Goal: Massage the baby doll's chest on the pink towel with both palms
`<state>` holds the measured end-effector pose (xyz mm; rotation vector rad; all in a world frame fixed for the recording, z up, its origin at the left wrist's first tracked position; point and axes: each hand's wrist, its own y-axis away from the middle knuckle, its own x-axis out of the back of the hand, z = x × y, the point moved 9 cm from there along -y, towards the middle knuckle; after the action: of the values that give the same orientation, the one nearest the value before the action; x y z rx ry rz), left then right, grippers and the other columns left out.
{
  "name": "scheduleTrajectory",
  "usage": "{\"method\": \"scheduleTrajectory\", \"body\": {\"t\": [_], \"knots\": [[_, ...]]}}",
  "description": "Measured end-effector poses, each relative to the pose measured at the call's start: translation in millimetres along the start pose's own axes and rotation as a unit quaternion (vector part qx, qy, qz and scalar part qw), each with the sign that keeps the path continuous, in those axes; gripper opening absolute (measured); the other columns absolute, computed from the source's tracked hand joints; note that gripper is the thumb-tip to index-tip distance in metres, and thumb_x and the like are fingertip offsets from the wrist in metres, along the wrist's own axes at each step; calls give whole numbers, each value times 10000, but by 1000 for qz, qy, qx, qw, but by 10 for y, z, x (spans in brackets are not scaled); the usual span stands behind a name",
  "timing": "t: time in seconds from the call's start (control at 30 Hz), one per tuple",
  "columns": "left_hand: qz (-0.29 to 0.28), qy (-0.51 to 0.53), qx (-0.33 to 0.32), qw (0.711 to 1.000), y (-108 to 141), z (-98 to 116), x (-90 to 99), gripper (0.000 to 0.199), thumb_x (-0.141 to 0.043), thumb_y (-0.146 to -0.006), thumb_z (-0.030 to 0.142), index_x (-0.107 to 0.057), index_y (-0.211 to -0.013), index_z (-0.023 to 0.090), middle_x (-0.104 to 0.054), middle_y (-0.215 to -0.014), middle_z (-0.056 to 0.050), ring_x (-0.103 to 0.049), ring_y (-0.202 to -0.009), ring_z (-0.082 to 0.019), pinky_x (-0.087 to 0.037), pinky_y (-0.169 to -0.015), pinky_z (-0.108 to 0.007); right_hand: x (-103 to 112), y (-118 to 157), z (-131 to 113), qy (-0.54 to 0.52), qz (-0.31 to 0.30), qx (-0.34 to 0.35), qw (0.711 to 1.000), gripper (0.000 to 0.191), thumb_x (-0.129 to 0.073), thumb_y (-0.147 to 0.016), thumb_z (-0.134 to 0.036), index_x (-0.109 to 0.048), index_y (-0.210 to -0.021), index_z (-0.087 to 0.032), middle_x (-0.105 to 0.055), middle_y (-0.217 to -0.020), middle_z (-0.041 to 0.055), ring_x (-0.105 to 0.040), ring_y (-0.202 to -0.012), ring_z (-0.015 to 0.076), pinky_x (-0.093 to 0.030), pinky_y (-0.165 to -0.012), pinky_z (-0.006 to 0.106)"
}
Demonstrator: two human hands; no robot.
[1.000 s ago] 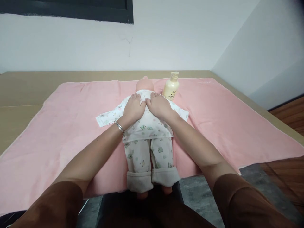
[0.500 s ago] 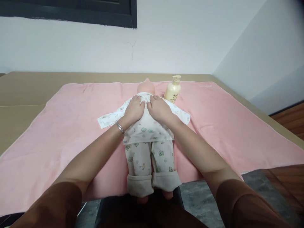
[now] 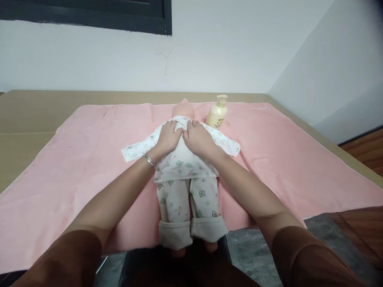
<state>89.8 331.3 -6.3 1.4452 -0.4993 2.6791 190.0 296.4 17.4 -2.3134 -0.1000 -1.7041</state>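
A baby doll point(image 3: 186, 161) in a white shirt and trousers with a small green print lies on a pink blanket point(image 3: 119, 127), its head away from me and its feet at the near edge. Flat on the left of its upper torso rests my left hand point(image 3: 169, 139), fingers outstretched, with a silver bangle on the wrist. My right hand point(image 3: 199, 139) lies likewise on the right side. The two thumbs meet near the middle of the shirt. Both hands are open and grip nothing. The shirt's chest area is partly hidden under them.
A cream pump bottle point(image 3: 217, 113) stands on the blanket, just right of the doll's head. Beneath the blanket is a tan tabletop point(image 3: 26, 111) against a white wall point(image 3: 224, 48). A dark frame point(image 3: 119, 18) hangs at upper left.
My right hand has slid slightly left, so the thumbs have come together and the shirt bunches a little near the collar. The doll and the bottle stay where they were.
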Motion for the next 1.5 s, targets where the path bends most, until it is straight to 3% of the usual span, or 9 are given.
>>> {"method": "scheduleTrajectory", "body": {"t": [0.07, 0.27, 0.53, 0.63, 0.77, 1.03, 1.2, 1.33, 1.5], "knots": [[8, -6, 9, 1000, 38, 14, 3, 526, -370, -979, 298, -515, -1432, 72, -459, -1542, -165, -382, -1470, -290, -283, -1240, -462, -5, -30, 34, -16, -4, 3, 1000, 556, -302, -1001, -306, -458, -1419, 25, -463, -1490, 269, -401, -1425, 347, -335, -1162, 452], [2, -12, -39, 999, 264, 359, -14, 552, -309, -942, 107, -509, -1454, 55, -427, -1570, -152, -345, -1503, -233, -236, -1274, -422, -24, -183, 296, -78, -12, -37, 996, 501, -312, -999, -350, -568, -1295, -37, -561, -1409, 220, -527, -1309, 315, -398, -1113, 424], [44, 72, 17, 996, 45, -86, 11, 556, -412, -927, 281, -539, -1441, 113, -472, -1544, -120, -402, -1465, -249, -281, -1253, -431, 69, 100, -71, 1, -6, -25, 1000, 496, -314, -998, -281, -523, -1350, -1, -535, -1423, 254, -458, -1381, 345, -390, -1122, 437], [61, 56, -3, 997, 86, -38, 13, 501, -413, -947, 289, -584, -1392, 134, -521, -1506, -111, -436, -1437, -254, -295, -1242, -446, 35, 32, 42, -21, -14, -34, 999, 480, -299, -998, -282, -553, -1321, -34, -556, -1407, 231, -493, -1347, 338, -406, -1110, 440], [74, 36, -28, 996, 188, 135, 56, 434, -355, -982, 251, -681, -1251, 157, -602, -1421, -96, -503, -1377, -243, -334, -1220, -433, -12, -135, 224, -45, -2, -21, 999, 517, -316, -1009, -349, -523, -1355, -25, -475, -1501, 214, -415, -1419, 329, -337, -1175, 430], [-36, 36, 18, 999, -10, -89, 65, 483, -396, -973, 430, -645, -1229, 106, -620, -1365, -165, -567, -1280, -292, -428, -1121, -437, 66, 40, -10, 49, 12, -15, 999, 484, -273, -1026, -311, -570, -1268, -16, -646, -1244, 227, -577, -1204, 338, -423, -1058, 419], [24, -32, 1, 999, 68, -30, 16, 514, -340, -999, 346, -571, -1325, 25, -530, -1456, -227, -450, -1414, -313, -317, -1206, -478, 28, -22, 83, 18, 4, -18, 1000, 479, -290, -1009, -322, -567, -1276, -36, -603, -1335, 224, -539, -1268, 341, -421, -1068, 428], [79, -2, 15, 997, 176, -26, -19, 500, -349, -998, 301, -550, -1390, 66, -493, -1510, -191, -409, -1457, -291, -274, -1241, -488, -36, -129, 191, -21, 7, -7, 1000, 500, -313, -994, -338, -531, -1328, -36, -534, -1437, 216, -496, -1321, 326, -373, -1126, 435], [91, 37, 24, 995, 187, -89, -9, 505, -392, -983, 313, -575, -1385, 69, -519, -1494, -172, -443, -1436, -276, -295, -1243, -454, -45, -137, 188, -19, 23, -3, 1000, 513, -321, -989, -348, -550, -1315, -25, -567, -1387, 223, -515, -1292, 327, -355, -1144, 453]]}}
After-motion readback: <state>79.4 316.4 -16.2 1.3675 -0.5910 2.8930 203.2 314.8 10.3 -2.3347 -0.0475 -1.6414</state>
